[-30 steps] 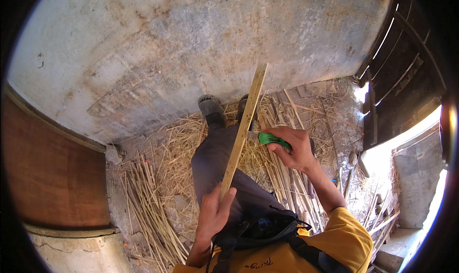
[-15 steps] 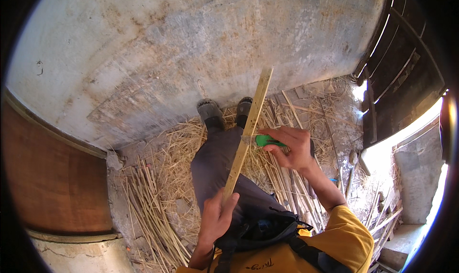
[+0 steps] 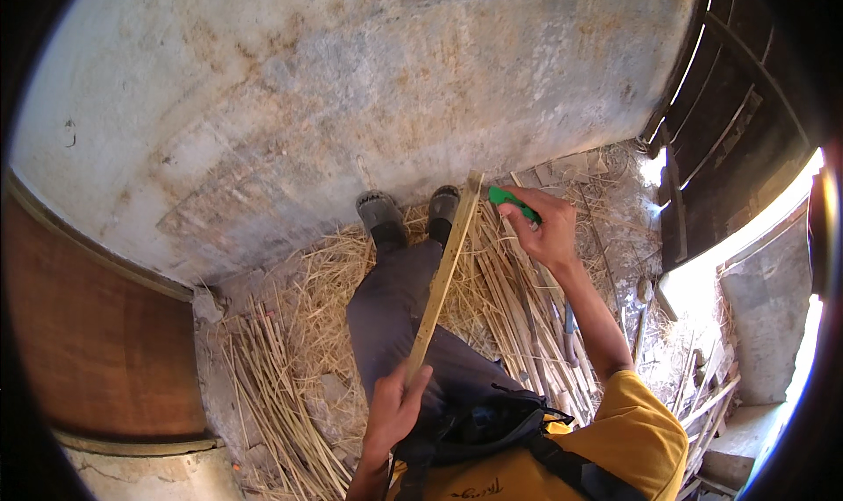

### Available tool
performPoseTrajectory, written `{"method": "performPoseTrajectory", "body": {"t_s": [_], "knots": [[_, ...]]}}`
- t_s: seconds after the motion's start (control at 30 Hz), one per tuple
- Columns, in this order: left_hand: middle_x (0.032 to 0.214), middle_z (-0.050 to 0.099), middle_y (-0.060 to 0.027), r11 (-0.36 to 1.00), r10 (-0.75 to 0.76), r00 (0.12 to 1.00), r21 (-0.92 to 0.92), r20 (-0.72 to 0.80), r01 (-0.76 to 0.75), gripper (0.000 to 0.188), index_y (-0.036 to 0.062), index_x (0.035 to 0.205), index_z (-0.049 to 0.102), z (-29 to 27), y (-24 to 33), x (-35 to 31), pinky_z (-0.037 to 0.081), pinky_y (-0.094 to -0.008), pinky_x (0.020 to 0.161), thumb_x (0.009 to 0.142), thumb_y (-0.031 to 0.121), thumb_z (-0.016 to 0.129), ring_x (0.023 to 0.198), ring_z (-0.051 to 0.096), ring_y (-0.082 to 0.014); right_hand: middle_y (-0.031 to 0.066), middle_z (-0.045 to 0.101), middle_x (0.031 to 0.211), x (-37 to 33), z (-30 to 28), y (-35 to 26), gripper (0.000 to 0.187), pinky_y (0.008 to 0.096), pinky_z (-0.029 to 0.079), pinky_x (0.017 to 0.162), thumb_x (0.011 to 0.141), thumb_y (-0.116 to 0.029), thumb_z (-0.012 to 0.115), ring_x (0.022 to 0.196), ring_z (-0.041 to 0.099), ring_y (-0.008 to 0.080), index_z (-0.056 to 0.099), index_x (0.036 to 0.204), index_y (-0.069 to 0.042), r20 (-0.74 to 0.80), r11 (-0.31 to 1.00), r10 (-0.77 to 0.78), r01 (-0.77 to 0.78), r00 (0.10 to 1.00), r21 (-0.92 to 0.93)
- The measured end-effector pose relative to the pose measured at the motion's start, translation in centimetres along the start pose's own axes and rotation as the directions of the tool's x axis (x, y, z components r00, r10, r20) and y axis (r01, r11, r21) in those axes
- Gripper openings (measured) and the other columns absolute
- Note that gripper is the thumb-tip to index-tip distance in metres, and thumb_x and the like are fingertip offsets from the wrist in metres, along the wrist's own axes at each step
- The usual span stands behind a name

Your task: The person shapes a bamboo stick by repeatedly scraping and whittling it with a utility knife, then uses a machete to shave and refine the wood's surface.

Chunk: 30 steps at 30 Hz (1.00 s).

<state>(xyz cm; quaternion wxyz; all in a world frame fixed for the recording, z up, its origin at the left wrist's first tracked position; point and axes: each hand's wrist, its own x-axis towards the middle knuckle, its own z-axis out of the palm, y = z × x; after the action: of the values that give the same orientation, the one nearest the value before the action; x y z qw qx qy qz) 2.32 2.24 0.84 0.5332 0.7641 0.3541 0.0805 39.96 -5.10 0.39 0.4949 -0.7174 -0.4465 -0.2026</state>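
Note:
My left hand (image 3: 392, 413) is closed round the near end of a long, flat bamboo strip (image 3: 443, 286). The strip slants up and away over my legs, its far end close to my right shoe. A green utility knife (image 3: 512, 202) is gripped in my right hand (image 3: 551, 230), fingers bent over its handle. Its front end points left, beside the strip's far tip. Whether the blade touches the strip is too small to tell.
Thin strips lie bundled on the floor to the left (image 3: 279, 404) and right (image 3: 509, 299). Pale shavings (image 3: 325, 281) surround my shoes (image 3: 379, 211). A stained wall (image 3: 369, 88) rises just ahead; a brown wooden panel (image 3: 97, 325) stands at left.
My right hand has carried the knife from mid-strip up and away to the strip's far end. The strip's far end now appears lower and further left; my left hand keeps its hold.

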Motion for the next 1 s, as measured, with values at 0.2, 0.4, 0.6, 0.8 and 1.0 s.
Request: {"method": "performPoseTrajectory", "body": {"t_s": [0.2,0.4,0.6,0.8,1.0], "knots": [[0.069,0.053,-0.0009,0.997,-0.069,0.997,-0.033,0.023,0.069,0.033,-0.0024,0.117,0.072,-0.7,-1.0,-1.9,0.04,-0.0328,0.059,0.113,0.03,0.068,0.068,0.046,-0.0076,0.022,0.071,0.077,3.1,-2.7,5.9,0.047,0.0477,0.054,0.068,0.109,-0.05,0.066,0.071,0.072,0.0389,0.081,0.121,-0.007,0.008,0.82,0.526,-0.504,0.851,-0.272],[0.073,0.047,0.0068,0.956,-0.154,0.988,-0.255,-0.025,0.143,0.028,0.0011,0.104,0.067,-2.1,-1.0,-0.6,0.035,-0.0279,0.06,0.114,0.026,0.066,0.069,0.041,-0.0033,0.0173,0.071,0.076,0.8,-2.4,5.1,0.041,0.0445,0.054,0.071,0.109,-0.043,0.067,0.07,0.069,0.0347,0.079,0.122,-0.006,0.066,0.878,0.434,-0.405,0.899,-0.255],[0.072,0.051,0.0062,0.991,-0.036,0.997,-0.131,-0.062,0.027,0.021,0.0003,0.108,0.07,-1.0,0.1,0.3,0.038,-0.0277,0.058,0.112,0.021,0.07,0.065,0.046,-0.0048,-0.0018,0.075,0.087,-0.4,-1.0,-3.7,0.037,0.0228,0.032,0.057,0.11,-0.04,0.07,0.061,0.041,0.0032,0.078,0.131,-0.01,0.327,0.654,0.439,-0.547,0.837,0.522],[0.073,0.062,-0.0022,0.997,0.075,0.996,-0.02,-0.05,-0.076,0.019,0.0007,0.11,0.069,-0.5,1.3,0.2,0.04,-0.0289,0.056,0.109,0.019,0.073,0.064,0.051,-0.0061,-0.0014,0.078,0.096,-1.1,1.9,-8.2,0.033,0.0211,0.028,0.056,0.107,-0.027,0.076,0.06,0.038,-0.0001,0.077,0.132,-0.005,0.469,0.421,0.405,-0.615,0.785,0.666],[0.07,0.062,-0.0018,0.99,0.134,0.981,-0.032,-0.138,-0.14,0.014,0.0018,0.112,0.065,-0.8,1.8,-0.1,0.038,-0.0273,0.055,0.11,0.015,0.07,0.062,0.049,-0.0054,-0.0054,0.069,0.087,-1.3,2.3,-7.9,0.034,0.0226,0.025,0.054,0.105,-0.021,0.08,0.059,0.035,-0.0004,0.075,0.13,0.001,0.574,0.221,0.449,-0.708,0.684,0.671]]}}
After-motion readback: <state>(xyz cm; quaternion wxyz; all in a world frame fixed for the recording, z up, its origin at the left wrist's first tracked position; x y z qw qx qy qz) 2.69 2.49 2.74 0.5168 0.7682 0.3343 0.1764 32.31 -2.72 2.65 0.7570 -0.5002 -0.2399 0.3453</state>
